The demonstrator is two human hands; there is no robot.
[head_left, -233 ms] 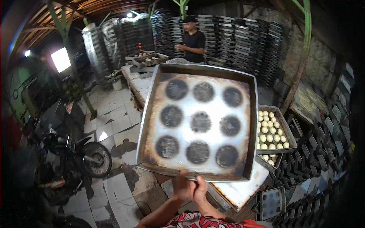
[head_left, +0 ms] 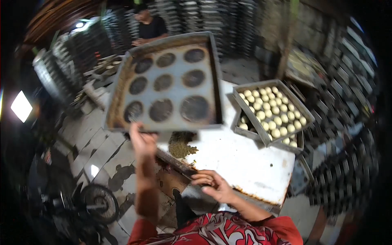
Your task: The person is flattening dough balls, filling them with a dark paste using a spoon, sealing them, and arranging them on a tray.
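My left hand [head_left: 143, 142] grips the near edge of a square metal baking tray [head_left: 176, 93], held up and tilted over the left end of the white table. Nine dark round patches mark its scorched inside, and nothing lies in it. Below and to the right, my right hand [head_left: 215, 186] hovers by the table's front edge, fingers partly bent, thumb apart, holding nothing visible. Farther right, a metal tray [head_left: 251, 117] filled with rows of pale dough balls [head_left: 275, 110] rests crosswise on another tray of dough balls.
The white table [head_left: 237, 157] has rusty edges and a brownish smear [head_left: 179, 146]. A person in black [head_left: 152, 28] stands at the far side. Tall stacks of trays [head_left: 204, 18] line the back and right. A motorcycle [head_left: 98, 202] stands on the tiled floor at left.
The tray has swung left and tilted. My right hand has left its edge and dropped toward the table's front edge, while my left hand keeps hold. The view has turned right and downward.
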